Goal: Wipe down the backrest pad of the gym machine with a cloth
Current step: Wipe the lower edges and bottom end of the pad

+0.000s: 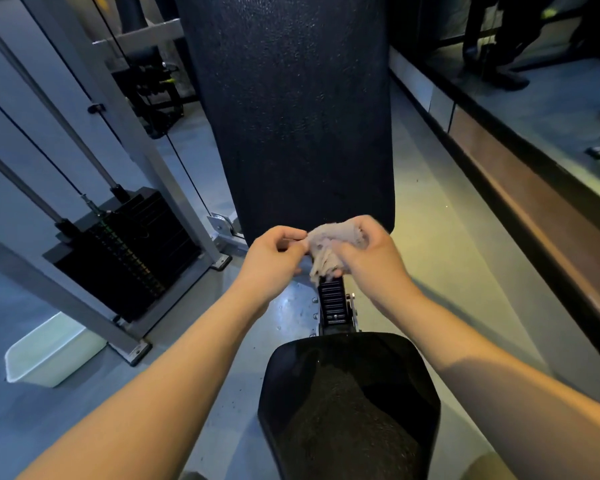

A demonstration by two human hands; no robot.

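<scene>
- At the centre of the view, a crumpled pale cloth (329,247) is held between both hands, just in front of the bottom edge of the backrest pad (291,116). Whether it touches the pad cannot be told.
- The left hand (274,258), at 9 o'clock of the cloth, pinches its edge between thumb and forefinger, with the other fingers curled under.
- The right hand (371,251), at 3 o'clock of the cloth, has its fingers curled round the bunched cloth, and a loose tail hangs below.
- The backrest pad is tall, dark and pebble-textured, and rises from the centre towards 12 o'clock.
- Under the cloth's tail a black ribbed adjuster rail (331,299) runs down to the glossy black seat pad (347,403) at 6 o'clock.
- At 9 o'clock a black weight stack (129,251) stands inside a grey steel frame (174,188), with guide rods and cables slanting up towards 10 o'clock.
- A small pulley (219,221) sits at the frame's foot, beside the backrest pad.
- At 8 o'clock a pale plastic tub (49,351) rests on the floor (430,271), near the frame's base plate.
- The floor is smooth and grey, lit bluish on the left and yellowish on the right.
- From 1 to 4 o'clock a brown ledge (534,209) runs along the wall. The glossy panel (551,98) above it shows dark legs and shoes.
</scene>
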